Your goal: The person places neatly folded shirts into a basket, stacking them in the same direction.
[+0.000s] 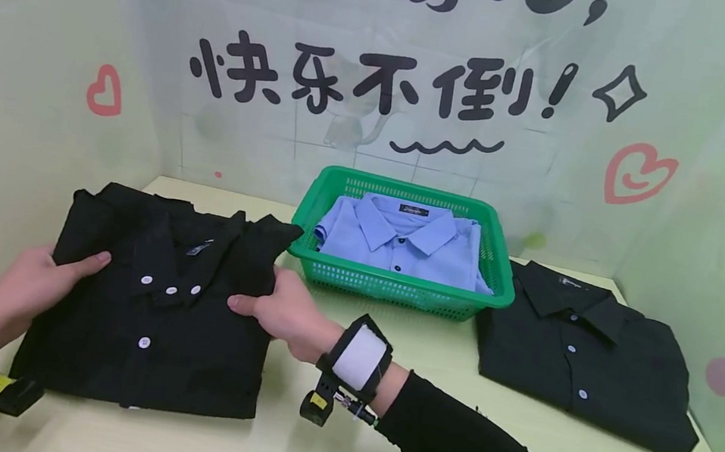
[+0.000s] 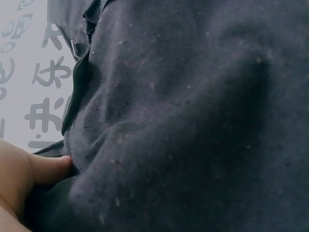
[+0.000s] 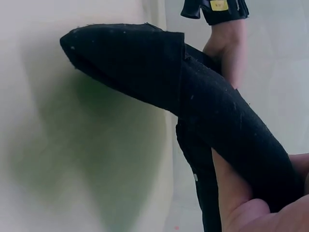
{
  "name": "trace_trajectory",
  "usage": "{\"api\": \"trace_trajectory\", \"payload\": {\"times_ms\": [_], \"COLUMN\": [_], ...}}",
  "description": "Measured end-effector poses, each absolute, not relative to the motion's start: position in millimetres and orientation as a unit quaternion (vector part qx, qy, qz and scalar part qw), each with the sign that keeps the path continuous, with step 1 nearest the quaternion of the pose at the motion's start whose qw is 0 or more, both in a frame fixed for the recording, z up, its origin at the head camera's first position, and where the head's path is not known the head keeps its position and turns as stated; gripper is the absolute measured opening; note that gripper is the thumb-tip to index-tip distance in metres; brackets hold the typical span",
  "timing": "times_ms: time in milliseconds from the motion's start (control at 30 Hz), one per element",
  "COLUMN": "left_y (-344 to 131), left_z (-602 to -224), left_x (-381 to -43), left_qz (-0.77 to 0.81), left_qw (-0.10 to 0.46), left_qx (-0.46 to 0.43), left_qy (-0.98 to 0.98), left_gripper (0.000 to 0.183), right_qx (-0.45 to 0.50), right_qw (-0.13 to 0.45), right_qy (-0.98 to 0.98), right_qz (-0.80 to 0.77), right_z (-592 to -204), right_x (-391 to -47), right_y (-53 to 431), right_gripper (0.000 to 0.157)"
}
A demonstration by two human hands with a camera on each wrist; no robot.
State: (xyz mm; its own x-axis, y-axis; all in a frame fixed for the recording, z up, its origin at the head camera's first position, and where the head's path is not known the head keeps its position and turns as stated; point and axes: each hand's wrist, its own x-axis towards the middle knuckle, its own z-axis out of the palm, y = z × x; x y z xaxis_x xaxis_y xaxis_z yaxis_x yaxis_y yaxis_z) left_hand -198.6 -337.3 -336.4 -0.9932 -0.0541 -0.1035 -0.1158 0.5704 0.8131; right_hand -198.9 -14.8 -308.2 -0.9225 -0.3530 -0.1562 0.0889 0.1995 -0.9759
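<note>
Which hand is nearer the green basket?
Right: the right hand is by the front left corner of the green basket; the left hand is farther off, gripping the left side of the held black shirt.

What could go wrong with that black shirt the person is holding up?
The black shirt is held near its sides by the left hand and right hand, so its lower folds might slip open. In the head view its corner overlaps the left edge of the green basket; I can't tell if they touch, but it could snag there. A bump might also shift the blue shirt inside.
</note>
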Motion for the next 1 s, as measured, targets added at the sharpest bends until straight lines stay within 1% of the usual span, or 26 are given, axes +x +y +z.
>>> {"api": "trace_trajectory", "payload": {"times_ms": [100,167,300,433,667,767,833,900,1000], "left_y": [-334.1,-332.1,-328.7,-325.9,-314.4,-303.8,-295.7,-287.7,-274.5], "left_z": [-334.4,-333.0,-329.3,-326.7,-321.0,-317.4,-314.8,-311.8,-304.8], "left_x": [-201.4,-203.1,-205.3,-207.8,-215.1,-220.1,-223.6,-226.5,-229.6], "left_qz": [0.466,0.466,0.469,0.481,0.514,0.525,0.534,0.543,0.560], "left_qw": [0.014,0.002,-0.012,-0.014,-0.003,0.003,0.001,-0.005,-0.008], "left_qx": [-0.049,-0.050,-0.049,-0.047,-0.033,-0.020,-0.011,-0.003,0.008], "left_qy": [0.883,0.883,0.882,0.875,0.857,0.851,0.845,0.840,0.829], "left_gripper": [0.068,0.067,0.072,0.077,0.083,0.083,0.081,0.074,0.067], "right_qx": [-0.095,-0.097,-0.099,-0.108,-0.124,-0.128,-0.133,-0.131,-0.139], "right_qw": [0.164,0.155,0.139,0.129,0.115,0.109,0.110,0.113,0.112], "right_qy": [0.758,0.763,0.778,0.786,0.805,0.817,0.819,0.824,0.825], "right_qz": [-0.624,-0.620,-0.605,-0.595,-0.569,-0.552,-0.547,-0.540,-0.536], "right_z": [-303.5,-300.1,-293.3,-286.2,-274.5,-271.0,-268.8,-266.0,-260.1], "right_x": [-203.7,-206.4,-209.1,-211.3,-219.9,-225.0,-228.5,-232.3,-238.8], "right_y": [-11.8,-10.6,-8.6,-4.6,9.2,19.0,26.9,35.2,48.7], "right_gripper": [0.041,0.050,0.068,0.075,0.075,0.075,0.075,0.076,0.071]}}
